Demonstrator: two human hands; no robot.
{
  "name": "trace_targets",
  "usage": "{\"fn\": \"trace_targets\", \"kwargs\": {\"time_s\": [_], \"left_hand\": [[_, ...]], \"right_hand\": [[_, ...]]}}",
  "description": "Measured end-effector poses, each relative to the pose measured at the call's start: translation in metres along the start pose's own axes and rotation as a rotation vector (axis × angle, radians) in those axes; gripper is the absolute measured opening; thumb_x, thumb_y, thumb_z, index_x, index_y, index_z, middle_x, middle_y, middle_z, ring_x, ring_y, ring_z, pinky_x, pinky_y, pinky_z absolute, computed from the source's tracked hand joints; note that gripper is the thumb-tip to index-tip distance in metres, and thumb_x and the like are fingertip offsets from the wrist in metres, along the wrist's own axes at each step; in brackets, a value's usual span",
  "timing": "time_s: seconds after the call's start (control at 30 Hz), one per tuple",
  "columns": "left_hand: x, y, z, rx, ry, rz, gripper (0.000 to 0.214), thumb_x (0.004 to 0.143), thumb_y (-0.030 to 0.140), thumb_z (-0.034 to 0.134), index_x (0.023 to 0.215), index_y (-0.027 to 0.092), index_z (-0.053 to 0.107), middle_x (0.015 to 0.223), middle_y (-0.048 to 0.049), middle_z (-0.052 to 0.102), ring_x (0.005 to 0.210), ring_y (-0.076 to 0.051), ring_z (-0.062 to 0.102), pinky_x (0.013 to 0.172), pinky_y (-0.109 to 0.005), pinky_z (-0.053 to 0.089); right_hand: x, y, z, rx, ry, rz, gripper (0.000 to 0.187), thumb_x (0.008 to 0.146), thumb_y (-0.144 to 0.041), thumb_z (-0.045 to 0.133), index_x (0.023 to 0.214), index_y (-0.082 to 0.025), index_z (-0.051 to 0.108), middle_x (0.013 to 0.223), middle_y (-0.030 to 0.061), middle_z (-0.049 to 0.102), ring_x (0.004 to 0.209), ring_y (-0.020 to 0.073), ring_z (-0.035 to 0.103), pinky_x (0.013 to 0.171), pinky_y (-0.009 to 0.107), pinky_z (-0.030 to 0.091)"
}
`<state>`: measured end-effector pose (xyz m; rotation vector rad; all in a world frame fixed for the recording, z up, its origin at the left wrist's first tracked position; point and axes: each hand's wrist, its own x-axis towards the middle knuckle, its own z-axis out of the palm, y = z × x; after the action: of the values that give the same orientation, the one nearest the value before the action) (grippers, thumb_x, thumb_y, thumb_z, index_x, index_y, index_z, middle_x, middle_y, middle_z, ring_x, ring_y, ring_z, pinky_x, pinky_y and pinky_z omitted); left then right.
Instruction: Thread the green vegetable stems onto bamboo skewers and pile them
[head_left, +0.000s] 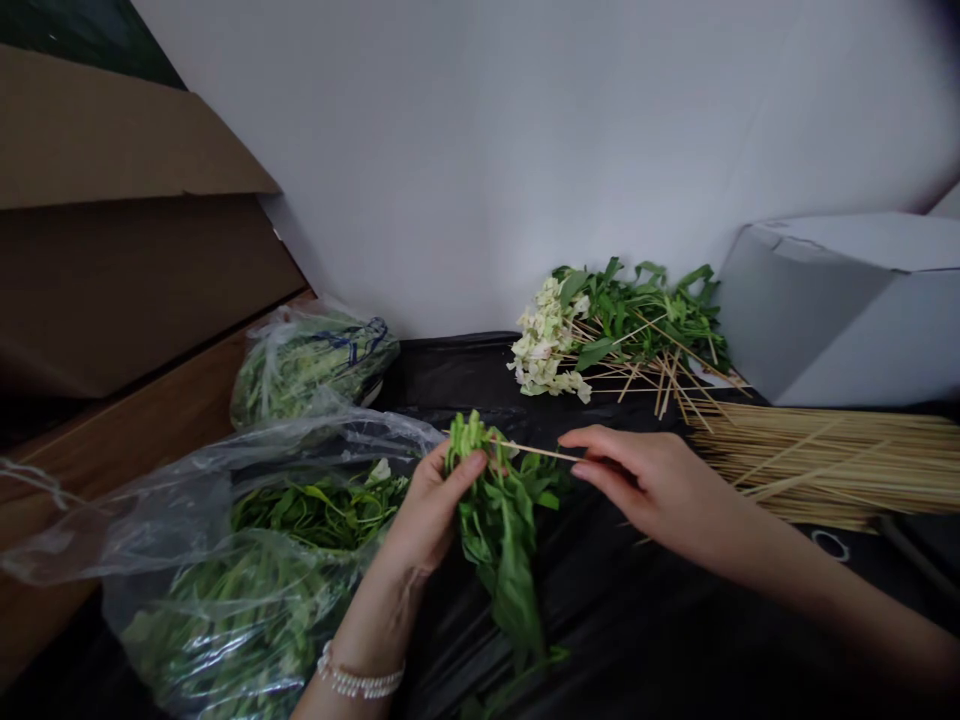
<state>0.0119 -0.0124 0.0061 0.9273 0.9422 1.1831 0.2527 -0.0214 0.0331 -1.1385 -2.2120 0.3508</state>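
The left hand [429, 512] has its fingers closed around a bunch of leafy greens [501, 530], and the right hand [649, 478] has its fingers pinching a bamboo skewer [537, 451] at the bunch. Too hard a shove could snap that skewer or tear the greens!

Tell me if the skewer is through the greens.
Through: the skewer passes into the greens in the left hand, and its tip shows beyond them on the far side.

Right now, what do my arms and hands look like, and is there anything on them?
Both arms are bare, with no sleeves or gloves in view. The left hand has a bracelet of small white pearl-like beads at the wrist. The right hand shows no bracelet or ring.
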Motion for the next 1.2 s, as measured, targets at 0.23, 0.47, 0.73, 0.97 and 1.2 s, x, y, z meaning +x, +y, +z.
{"fn": "trace_targets", "kwargs": {"time_s": [0.23, 0.47, 0.73, 0.97, 1.2], "left_hand": [[0.006, 0.018, -0.010, -0.271, 0.232, 0.077, 0.044, 0.063, 0.029, 0.086, 0.104, 0.019, 0.071, 0.076, 0.0012, 0.071, 0.061, -0.012, 0.066, 0.060, -0.021, 0.056], [-0.001, 0.009, -0.012, -0.095, 0.045, 0.034, 0.066, 0.070, 0.046, 0.079, 0.127, 0.017, 0.062, 0.104, -0.0106, 0.074, 0.092, -0.027, 0.071, 0.082, -0.035, 0.057], [-0.001, -0.002, -0.011, 0.023, -0.080, -0.059, 0.052, 0.072, 0.037, 0.081, 0.116, 0.017, 0.063, 0.103, -0.0109, 0.074, 0.100, -0.025, 0.068, 0.094, -0.038, 0.050], [0.001, 0.000, -0.008, 0.102, -0.254, -0.068, 0.047, 0.077, 0.031, 0.078, 0.119, 0.018, 0.065, 0.098, -0.0082, 0.071, 0.090, -0.017, 0.067, 0.084, -0.028, 0.051], [0.002, 0.000, -0.008, 0.135, -0.267, -0.077, 0.044, 0.076, 0.034, 0.079, 0.117, 0.020, 0.068, 0.097, -0.0061, 0.071, 0.088, -0.016, 0.066, 0.083, -0.027, 0.050]], "right_hand": [[0.004, 0.001, -0.021, -0.027, -0.116, 0.041, 0.025, 0.098, -0.026, 0.040, 0.090, -0.021, 0.063, 0.070, -0.0021, 0.065, 0.059, 0.0120, 0.058, 0.059, 0.026, 0.041], [0.006, 0.006, -0.024, 0.128, 0.033, 0.144, 0.029, 0.099, -0.034, 0.039, 0.081, -0.021, 0.057, 0.067, -0.0026, 0.058, 0.057, 0.0112, 0.052, 0.060, 0.026, 0.039], [0.012, 0.025, -0.021, 0.494, 0.177, 0.306, 0.027, 0.098, -0.042, 0.042, 0.099, -0.020, 0.058, 0.069, -0.0021, 0.060, 0.047, 0.0085, 0.048, 0.044, 0.022, 0.035], [0.022, 0.062, -0.017, 0.700, 0.413, 0.364, 0.023, 0.093, -0.043, 0.051, 0.096, -0.021, 0.056, 0.073, -0.0001, 0.062, 0.047, 0.0090, 0.051, 0.040, 0.020, 0.037], [0.025, 0.130, -0.013, 0.761, 0.755, 0.504, 0.029, 0.083, -0.034, 0.059, 0.109, -0.026, 0.049, 0.085, 0.0016, 0.067, 0.057, 0.0123, 0.060, 0.047, 0.024, 0.046]]}}
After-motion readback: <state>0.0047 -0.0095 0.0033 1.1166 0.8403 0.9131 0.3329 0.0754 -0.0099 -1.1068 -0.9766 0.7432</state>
